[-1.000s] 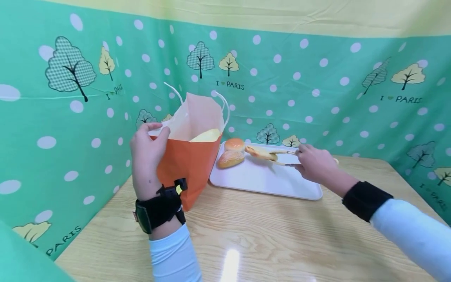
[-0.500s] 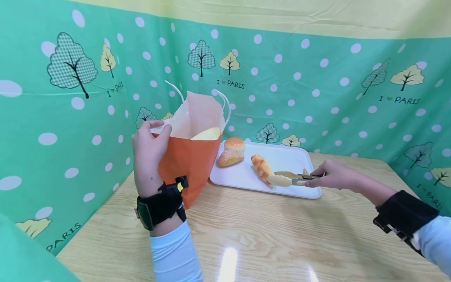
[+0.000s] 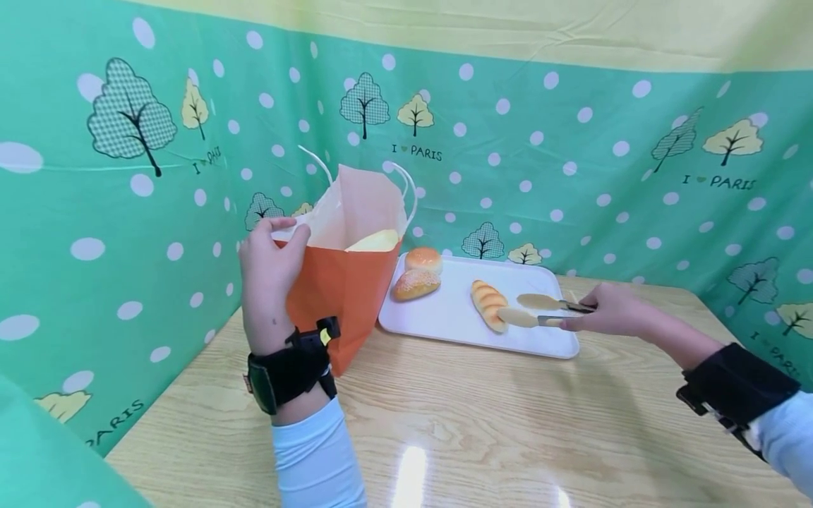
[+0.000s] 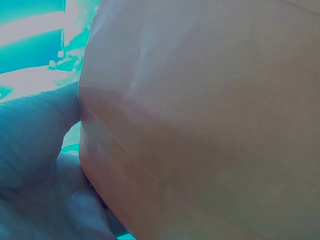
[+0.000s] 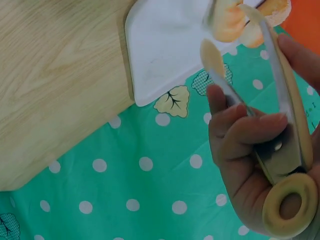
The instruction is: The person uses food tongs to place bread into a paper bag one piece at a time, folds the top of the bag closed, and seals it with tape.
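Note:
My left hand (image 3: 269, 282) pinches the rim of an orange paper bag (image 3: 343, 303) between thumb and fingers. In the left wrist view the bag's paper (image 4: 200, 120) fills most of the picture. A pale yellow thing (image 3: 375, 241) shows inside the bag's mouth. On the right, my right hand (image 3: 610, 310) grips wooden-tipped tongs (image 3: 521, 317), their arms spread apart. A scored bread roll (image 3: 488, 303) lies on the white tray (image 3: 444, 328), by the nearer tong tip; whether they touch, I cannot tell. The right wrist view shows fingers curled around the tongs (image 5: 287, 110).
A round bun (image 3: 423, 259) and a sugar-dusted oval roll (image 3: 416, 285) lie together at the tray's left end, beside the bag. The tray stands on a wooden table (image 3: 483, 416). Green patterned cloth (image 3: 508, 169) hangs behind and to the left.
The tongs held the scored roll a second ago; they have spread, and the roll now lies turned on the tray. My right hand moved right and nearer. My left hand stays at the bag.

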Demonstrator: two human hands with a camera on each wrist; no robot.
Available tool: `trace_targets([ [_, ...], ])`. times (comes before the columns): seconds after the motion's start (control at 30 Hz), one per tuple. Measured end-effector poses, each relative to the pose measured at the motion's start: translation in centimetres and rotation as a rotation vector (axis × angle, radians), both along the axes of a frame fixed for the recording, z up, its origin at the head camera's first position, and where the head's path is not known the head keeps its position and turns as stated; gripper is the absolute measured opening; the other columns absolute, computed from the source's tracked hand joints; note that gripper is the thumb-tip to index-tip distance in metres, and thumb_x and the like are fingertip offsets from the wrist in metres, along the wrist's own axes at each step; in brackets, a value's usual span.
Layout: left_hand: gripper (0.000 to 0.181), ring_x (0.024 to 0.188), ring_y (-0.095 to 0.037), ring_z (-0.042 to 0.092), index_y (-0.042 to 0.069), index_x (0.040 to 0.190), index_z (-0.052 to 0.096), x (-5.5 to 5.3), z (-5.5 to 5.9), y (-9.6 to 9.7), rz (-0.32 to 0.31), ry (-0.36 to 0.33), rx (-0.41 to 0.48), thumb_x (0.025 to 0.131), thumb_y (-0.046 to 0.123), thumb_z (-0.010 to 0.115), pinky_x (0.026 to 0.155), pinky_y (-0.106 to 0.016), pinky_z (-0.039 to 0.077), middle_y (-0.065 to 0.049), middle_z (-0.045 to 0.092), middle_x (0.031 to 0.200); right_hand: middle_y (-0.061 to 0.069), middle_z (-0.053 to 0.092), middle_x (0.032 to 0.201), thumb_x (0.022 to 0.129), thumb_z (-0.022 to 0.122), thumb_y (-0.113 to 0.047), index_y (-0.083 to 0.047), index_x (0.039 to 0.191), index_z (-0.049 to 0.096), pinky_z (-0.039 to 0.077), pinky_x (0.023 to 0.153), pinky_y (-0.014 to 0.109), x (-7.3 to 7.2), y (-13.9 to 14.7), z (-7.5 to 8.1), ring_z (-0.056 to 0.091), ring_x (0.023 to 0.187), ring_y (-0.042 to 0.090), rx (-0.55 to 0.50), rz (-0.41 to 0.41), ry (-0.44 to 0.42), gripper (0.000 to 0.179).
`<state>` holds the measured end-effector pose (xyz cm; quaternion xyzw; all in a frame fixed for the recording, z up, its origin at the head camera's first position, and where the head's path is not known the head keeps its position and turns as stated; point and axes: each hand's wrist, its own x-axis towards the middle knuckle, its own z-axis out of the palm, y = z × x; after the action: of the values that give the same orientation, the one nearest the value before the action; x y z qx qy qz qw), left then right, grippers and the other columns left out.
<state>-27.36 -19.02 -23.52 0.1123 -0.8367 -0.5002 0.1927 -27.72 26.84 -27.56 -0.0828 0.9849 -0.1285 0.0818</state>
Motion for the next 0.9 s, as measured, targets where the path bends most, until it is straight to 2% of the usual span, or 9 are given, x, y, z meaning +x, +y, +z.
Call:
trace_targets([
  [0.07, 0.053, 0.101, -0.028, 0.048, 0.012, 0.133, 0.045, 0.0, 0.0, 0.0, -0.002, 0.003, -0.001, 0.091, 0.045, 0.044, 0.082, -0.038, 0.046, -0.013, 0.052, 0.117, -0.006, 0.023, 0.052, 0.071, 0.069, -0.057, -0.016, 0.054, 0.035, 0.023, 0.047, 0.024, 0.2, 0.1, 0.0, 0.025, 0.048, 0.010, 0.035, 0.000, 0.054, 0.056],
  [0.17, 0.053, 0.101, -0.028, 0.049, 0.012, 0.132, 0.046, 0.0, 0.0, 0.0, -0.010, 0.008, 0.001, 0.091, 0.045, 0.045, 0.082, -0.038, 0.047, -0.013, 0.052, 0.117, -0.006, 0.024, 0.051, 0.068, 0.069, -0.062, -0.016, 0.054, 0.034, 0.022, 0.046, 0.024, 0.6, -0.1, -0.4, 0.025, 0.047, 0.010, 0.072, -0.009, 0.116, 0.060],
  [0.33, 0.052, 0.101, -0.027, 0.049, 0.012, 0.132, 0.045, 0.1, 0.2, -0.1, -0.018, 0.008, 0.007, 0.091, 0.044, 0.046, 0.082, -0.039, 0.046, -0.013, 0.052, 0.116, -0.006, 0.026, 0.052, 0.068, 0.068, -0.063, -0.015, 0.056, 0.036, 0.024, 0.045, 0.025, 1.1, -1.8, -1.9, 0.029, 0.046, 0.010, 0.028, -0.034, 0.155, 0.059],
  [0.47, 0.053, 0.102, -0.028, 0.049, 0.012, 0.133, 0.045, 0.2, 0.2, -0.3, -0.021, 0.005, 0.003, 0.092, 0.045, 0.046, 0.084, -0.040, 0.047, -0.013, 0.052, 0.117, -0.004, 0.028, 0.053, 0.073, 0.069, -0.057, -0.011, 0.059, 0.040, 0.026, 0.046, 0.026, 1.6, -3.7, -3.3, 0.031, 0.047, 0.012, -0.005, -0.033, 0.236, 0.056],
  [0.57, 0.053, 0.103, -0.028, 0.049, 0.012, 0.133, 0.045, 0.3, 0.1, -0.3, -0.025, -0.001, 0.004, 0.091, 0.045, 0.046, 0.085, -0.040, 0.047, -0.013, 0.052, 0.118, 0.000, 0.035, 0.057, 0.072, 0.070, -0.054, -0.003, 0.071, 0.053, 0.027, 0.046, 0.027, 2.1, -5.0, -4.2, 0.035, 0.052, 0.016, 0.019, -0.030, 0.324, 0.054],
  [0.67, 0.053, 0.103, -0.028, 0.049, 0.012, 0.133, 0.045, 0.3, 0.1, -0.5, -0.029, -0.004, 0.009, 0.091, 0.045, 0.046, 0.084, -0.041, 0.046, -0.013, 0.052, 0.118, 0.008, 0.047, 0.069, 0.071, 0.073, -0.052, 0.005, 0.096, 0.061, 0.030, 0.047, 0.028, 2.4, -5.8, -4.8, 0.041, 0.059, 0.019, 0.050, -0.037, 0.367, 0.064],
  [0.77, 0.053, 0.103, -0.028, 0.049, 0.012, 0.133, 0.045, 0.4, 0.0, -0.6, -0.032, -0.005, 0.012, 0.091, 0.045, 0.046, 0.084, -0.041, 0.046, -0.013, 0.052, 0.118, 0.013, 0.051, 0.079, 0.070, 0.074, -0.051, 0.008, 0.108, 0.060, 0.033, 0.047, 0.028, 2.8, -5.6, -5.0, 0.044, 0.062, 0.021, 0.073, -0.059, 0.357, 0.071],
  [0.9, 0.054, 0.104, -0.028, 0.049, 0.012, 0.133, 0.045, 0.4, 0.0, -0.7, -0.033, -0.007, 0.016, 0.091, 0.045, 0.046, 0.086, -0.042, 0.046, -0.013, 0.052, 0.119, 0.014, 0.051, 0.079, 0.071, 0.073, -0.048, 0.010, 0.099, 0.060, 0.034, 0.047, 0.028, 3.3, -3.8, -4.5, 0.044, 0.063, 0.022, 0.085, -0.095, 0.321, 0.066],
])
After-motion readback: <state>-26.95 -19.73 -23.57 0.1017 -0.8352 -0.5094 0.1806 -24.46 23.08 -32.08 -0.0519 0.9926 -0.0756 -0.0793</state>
